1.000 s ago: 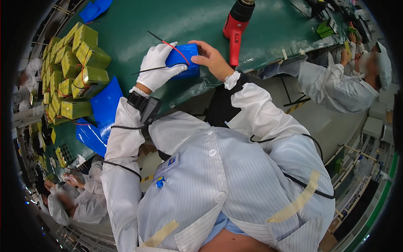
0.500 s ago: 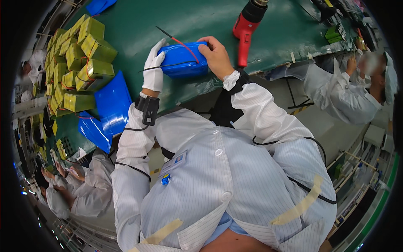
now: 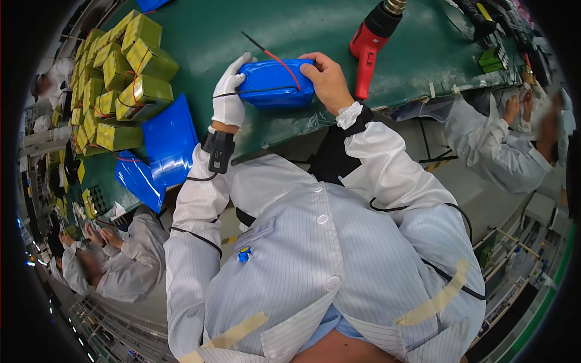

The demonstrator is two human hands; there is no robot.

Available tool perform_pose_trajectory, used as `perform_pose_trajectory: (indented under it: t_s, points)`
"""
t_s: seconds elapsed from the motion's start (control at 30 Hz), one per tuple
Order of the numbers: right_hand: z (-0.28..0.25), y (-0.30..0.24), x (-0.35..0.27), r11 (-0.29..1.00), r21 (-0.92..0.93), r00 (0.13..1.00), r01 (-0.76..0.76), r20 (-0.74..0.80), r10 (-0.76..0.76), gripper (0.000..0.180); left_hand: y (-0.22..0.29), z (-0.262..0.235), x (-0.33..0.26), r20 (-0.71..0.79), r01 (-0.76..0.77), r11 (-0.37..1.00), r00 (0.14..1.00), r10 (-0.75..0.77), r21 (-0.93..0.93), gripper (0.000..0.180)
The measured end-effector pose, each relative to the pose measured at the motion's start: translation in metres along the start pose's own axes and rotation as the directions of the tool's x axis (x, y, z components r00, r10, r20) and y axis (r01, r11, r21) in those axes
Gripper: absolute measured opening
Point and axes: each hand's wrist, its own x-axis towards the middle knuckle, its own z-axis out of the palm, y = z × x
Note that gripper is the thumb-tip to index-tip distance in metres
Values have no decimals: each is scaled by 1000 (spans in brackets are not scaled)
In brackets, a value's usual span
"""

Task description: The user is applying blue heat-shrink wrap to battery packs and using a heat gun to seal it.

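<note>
A blue shrink-wrapped battery pack (image 3: 275,85) with a red wire and a black wire lies on the green bench (image 3: 254,30) near its front edge. My left hand (image 3: 230,91), in a white glove, grips the pack's left end. My bare right hand (image 3: 328,81) holds its right end, fingers curled over the top. A black wrist device is strapped around my left forearm.
A red heat gun (image 3: 370,48) lies just right of my right hand. Several yellow-green battery packs (image 3: 121,78) are stacked at the left, with flat blue sleeves (image 3: 166,142) beside them. Other workers in white coats sit at lower left (image 3: 115,266) and at right (image 3: 502,145).
The blue pack has been turned and drawn out lengthwise between both hands, which now hold its two ends. The heat gun has stayed put.
</note>
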Motion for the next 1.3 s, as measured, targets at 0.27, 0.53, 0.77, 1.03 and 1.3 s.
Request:
perform_pose_trajectory:
  t_s: [0.27,0.53,0.77,1.03,1.3]
  points:
    - [-27,-18,-8,790,-561,868,247,-235,-438,36,14,2,0,47,-34,942,999,19,333,40]
    - [-141,7,25,872,-382,802,-306,-597,20,51,20,0,4,63,-70,911,997,48,407,33]
    - [-142,-1,13,947,176,939,-269,-169,298,33,19,-9,11,131,-57,907,991,2,418,33]
    - [-155,-87,-89,874,485,991,36,95,-94,59,14,-8,-4,106,-190,806,982,158,561,32]
    - [-135,-157,-154,807,549,891,217,225,-393,70,27,-8,-30,187,-326,366,911,367,872,40]
